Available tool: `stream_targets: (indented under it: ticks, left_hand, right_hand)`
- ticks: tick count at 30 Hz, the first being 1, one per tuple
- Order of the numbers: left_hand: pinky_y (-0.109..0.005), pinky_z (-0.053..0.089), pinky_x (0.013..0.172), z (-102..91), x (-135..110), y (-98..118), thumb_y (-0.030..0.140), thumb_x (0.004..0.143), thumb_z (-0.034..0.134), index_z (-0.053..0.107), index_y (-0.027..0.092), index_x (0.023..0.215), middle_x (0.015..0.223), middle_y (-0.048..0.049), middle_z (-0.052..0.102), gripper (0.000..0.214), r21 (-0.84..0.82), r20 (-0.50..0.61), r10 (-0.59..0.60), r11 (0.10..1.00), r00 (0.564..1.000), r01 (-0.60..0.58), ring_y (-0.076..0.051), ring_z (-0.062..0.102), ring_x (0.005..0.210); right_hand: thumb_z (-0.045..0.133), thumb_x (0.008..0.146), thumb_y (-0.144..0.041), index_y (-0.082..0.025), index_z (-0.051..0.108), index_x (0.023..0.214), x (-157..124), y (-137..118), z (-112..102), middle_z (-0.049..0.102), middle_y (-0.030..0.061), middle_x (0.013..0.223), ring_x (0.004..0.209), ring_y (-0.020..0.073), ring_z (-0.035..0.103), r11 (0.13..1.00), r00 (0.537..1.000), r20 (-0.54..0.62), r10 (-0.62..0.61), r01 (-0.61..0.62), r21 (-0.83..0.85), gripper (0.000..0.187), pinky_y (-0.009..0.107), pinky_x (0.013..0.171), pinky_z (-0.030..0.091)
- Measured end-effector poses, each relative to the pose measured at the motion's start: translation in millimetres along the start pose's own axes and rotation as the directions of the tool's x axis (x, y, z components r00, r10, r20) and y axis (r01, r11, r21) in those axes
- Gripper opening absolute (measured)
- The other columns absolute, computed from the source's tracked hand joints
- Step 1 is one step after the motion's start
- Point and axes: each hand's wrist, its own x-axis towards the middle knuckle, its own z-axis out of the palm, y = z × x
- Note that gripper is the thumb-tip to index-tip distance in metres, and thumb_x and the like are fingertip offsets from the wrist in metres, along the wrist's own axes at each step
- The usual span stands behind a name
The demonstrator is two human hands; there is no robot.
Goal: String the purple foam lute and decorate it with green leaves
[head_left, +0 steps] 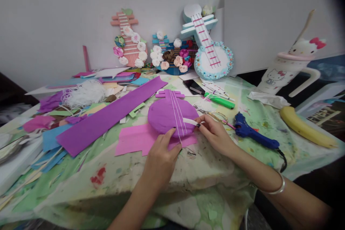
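Observation:
A small purple paper-covered lute (pixel 161 115) with a rounded body, short neck and crosspieces lies in front of me. White strings run down its front, and a loose end hangs past the lower edge. My left hand (pixel 161 152) grips the lute's near edge, index fingertip on top and thumb lower down by the loose string. At the body's right side, my right hand (pixel 214 133) pinches a narrow white strip (pixel 190 121), whose other end lies over the strings. Under the lute is a sheet of pink paper (pixel 132 140).
A blue glue gun (pixel 254 133), scissors (pixel 218 116), a green marker (pixel 219 100) and a banana (pixel 307 127) lie rightward. Beyond them stands a tumbler (pixel 280 72). Leftward are a long purple strip (pixel 110 116), white string (pixel 84 93) and paper scraps. Decorated model instruments (pixel 212 48) lean at the back.

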Motion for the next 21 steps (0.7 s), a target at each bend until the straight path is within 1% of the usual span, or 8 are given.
stream_targets:
  ticks: [4, 8, 11, 13, 16, 21]
  left_hand:
    - [-0.042, 0.054, 0.077, -0.1, 0.0, 0.3, 0.012, 0.084, 0.055, 0.069, 0.013, 0.088, 0.122, -0.018, 0.054, 0.014, -0.003, -0.022, 0.014, 1.0, 1.0, -0.014, -0.026, 0.056, 0.096]
    - [-0.037, 0.054, 0.075, -2.0, 1.3, 2.3, 0.011, 0.085, 0.054, 0.067, 0.014, 0.089, 0.117, -0.0159, 0.054, 0.014, 0.0, -0.064, 0.026, 1.0, 0.998, -0.026, -0.023, 0.056, 0.095]
    - [-0.031, 0.051, 0.068, -3.9, 2.1, 4.0, 0.009, 0.084, 0.053, 0.066, 0.015, 0.089, 0.103, -0.0123, 0.057, 0.015, -0.025, -0.092, 0.017, 1.0, 0.996, -0.019, -0.019, 0.054, 0.086]
    - [-0.028, 0.048, 0.064, -4.6, 1.9, 4.5, 0.007, 0.084, 0.053, 0.065, 0.014, 0.088, 0.09, -0.0094, 0.058, 0.015, -0.055, -0.088, 0.024, 0.998, 0.996, -0.029, -0.017, 0.052, 0.078]
    - [-0.028, 0.045, 0.062, -4.8, 0.4, 4.0, 0.005, 0.084, 0.052, 0.065, 0.012, 0.09, 0.082, -0.0083, 0.058, 0.016, -0.099, -0.066, 0.048, 0.994, 0.997, -0.055, -0.017, 0.049, 0.075]
    - [-0.029, 0.044, 0.063, -4.8, -1.5, 2.4, 0.002, 0.085, 0.047, 0.063, 0.01, 0.098, 0.082, -0.01, 0.058, 0.023, -0.144, -0.061, 0.078, 0.986, 0.995, -0.086, -0.018, 0.048, 0.077]
  right_hand:
    - [0.043, 0.084, -0.016, -0.019, 0.053, 0.088, -0.5, -0.6, -0.1, 0.061, 0.0012, 0.081, 0.07, 0.0161, 0.058, 1.0, 1.0, -0.002, 0.004, -0.004, 0.016, 0.011, 0.029, 0.068, 0.04]
    - [0.043, 0.084, -0.017, -0.02, 0.053, 0.089, -1.3, 0.1, 0.6, 0.061, 0.0017, 0.083, 0.072, 0.017, 0.058, 1.0, 1.0, 0.003, 0.012, -0.012, 0.023, 0.011, 0.03, 0.069, 0.04]
    - [0.043, 0.084, -0.017, -0.02, 0.052, 0.089, -2.4, 0.9, 1.2, 0.061, 0.0017, 0.083, 0.073, 0.0172, 0.057, 1.0, 1.0, -0.004, 0.014, -0.014, 0.016, 0.011, 0.031, 0.071, 0.04]
    - [0.043, 0.084, -0.017, -0.02, 0.052, 0.088, -2.8, 1.2, 1.5, 0.06, 0.0016, 0.083, 0.073, 0.0171, 0.057, 1.0, 1.0, -0.007, 0.014, -0.014, 0.013, 0.01, 0.03, 0.07, 0.039]
    - [0.043, 0.085, -0.018, -0.02, 0.052, 0.088, -2.8, 1.5, 2.1, 0.06, 0.0016, 0.083, 0.072, 0.0168, 0.056, 1.0, 1.0, -0.007, 0.014, -0.014, 0.017, 0.01, 0.03, 0.07, 0.039]
    - [0.042, 0.086, -0.018, -0.02, 0.051, 0.089, -2.8, 2.3, 3.3, 0.061, 0.0028, 0.086, 0.074, 0.017, 0.056, 1.0, 1.0, -0.005, 0.001, -0.001, 0.013, 0.01, 0.031, 0.072, 0.039]
